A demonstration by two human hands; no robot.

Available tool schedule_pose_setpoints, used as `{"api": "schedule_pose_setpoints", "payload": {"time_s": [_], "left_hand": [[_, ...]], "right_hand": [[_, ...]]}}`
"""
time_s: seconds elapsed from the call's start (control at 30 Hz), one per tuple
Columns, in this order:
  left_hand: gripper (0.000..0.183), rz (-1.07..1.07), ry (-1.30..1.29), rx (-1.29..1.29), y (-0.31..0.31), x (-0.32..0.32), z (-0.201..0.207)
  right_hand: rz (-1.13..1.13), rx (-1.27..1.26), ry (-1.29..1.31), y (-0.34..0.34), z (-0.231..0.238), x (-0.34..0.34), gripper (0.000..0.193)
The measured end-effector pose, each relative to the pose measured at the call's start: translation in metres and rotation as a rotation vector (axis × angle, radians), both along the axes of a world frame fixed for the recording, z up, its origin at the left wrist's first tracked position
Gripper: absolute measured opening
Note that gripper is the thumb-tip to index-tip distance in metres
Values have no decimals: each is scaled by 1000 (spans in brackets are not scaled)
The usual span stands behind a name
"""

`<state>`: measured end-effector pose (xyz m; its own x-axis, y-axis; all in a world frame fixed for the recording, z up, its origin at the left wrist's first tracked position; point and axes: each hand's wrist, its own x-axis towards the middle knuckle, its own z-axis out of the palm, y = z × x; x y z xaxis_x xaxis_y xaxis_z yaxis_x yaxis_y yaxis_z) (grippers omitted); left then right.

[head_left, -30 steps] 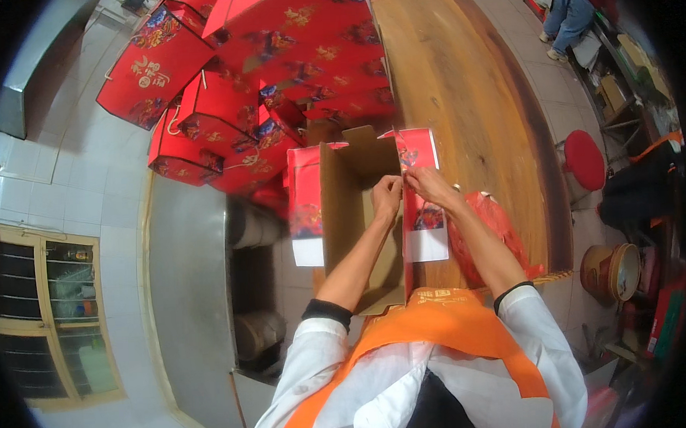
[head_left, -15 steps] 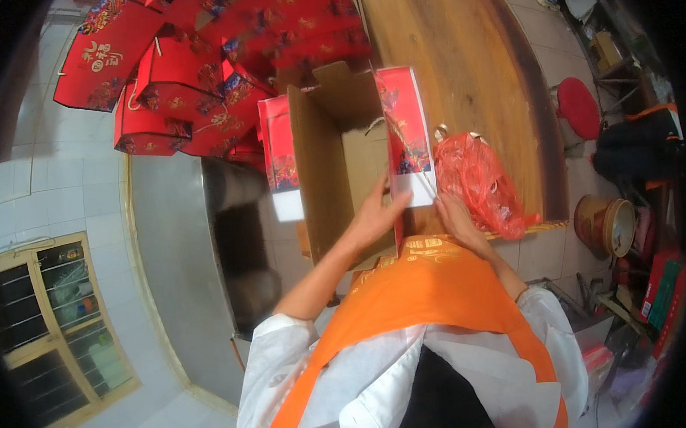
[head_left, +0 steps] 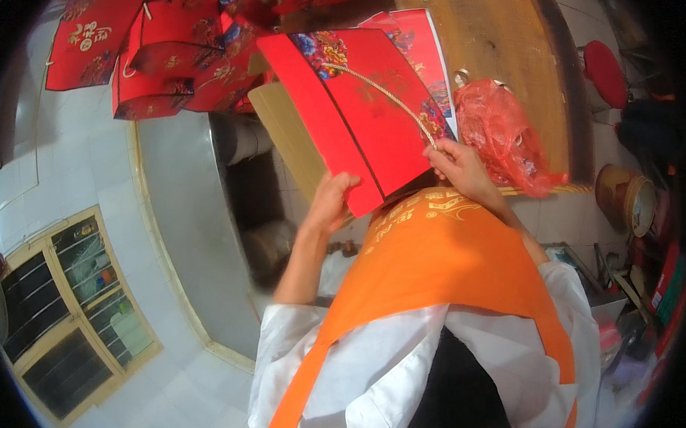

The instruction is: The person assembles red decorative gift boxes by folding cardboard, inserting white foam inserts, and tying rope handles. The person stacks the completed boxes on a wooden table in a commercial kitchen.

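In front of my orange apron lies a red cardboard gift box (head_left: 394,154) with a flower print, its red panel now folded across the top. A bare brown cardboard flap (head_left: 288,144) sticks out along its left side. My left hand (head_left: 331,203) grips the near left corner of the red panel, thumb on top. A twisted gold cord handle (head_left: 387,96) arcs over the panel. At the cord's near right end, my right hand (head_left: 463,167) has its fingers closed on it beside the panel edge. Another printed side (head_left: 421,46) with a white border shows behind.
Several finished-looking red gift boxes (head_left: 160,65) are piled at the far left. A crumpled red plastic bag (head_left: 504,134) sits on the wooden table (head_left: 519,46) right of my right hand. To the left stands a grey metal surface (head_left: 186,205); a red stool (head_left: 605,72) is at the right.
The box's open inside has become covered as the red panel with its cord came over the top. My left hand moved left to the panel corner; my right hand went to the cord.
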<state>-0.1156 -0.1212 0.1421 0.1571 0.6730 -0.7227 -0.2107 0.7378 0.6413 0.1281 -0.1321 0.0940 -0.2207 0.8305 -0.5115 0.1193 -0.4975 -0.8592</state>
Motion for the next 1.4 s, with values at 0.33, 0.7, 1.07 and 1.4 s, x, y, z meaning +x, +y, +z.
{"api": "schedule_pose_setpoints", "payload": {"time_s": [0.33,0.7,1.07,1.4], "left_hand": [[34,128,-68,71,-13,-1,-7],[34,100,-91,102,-7,17,2],[34,-61,90,105,1,27,-6],[37,34,-177,150,33,68,6]], "right_hand": [[-62,190,391,37,-13,-66,16],[-59,678,-176,41,0,-68,11],[26,913,-331,47,-5,-61,10],[-161,107,292,64,-34,-22,11]]}}
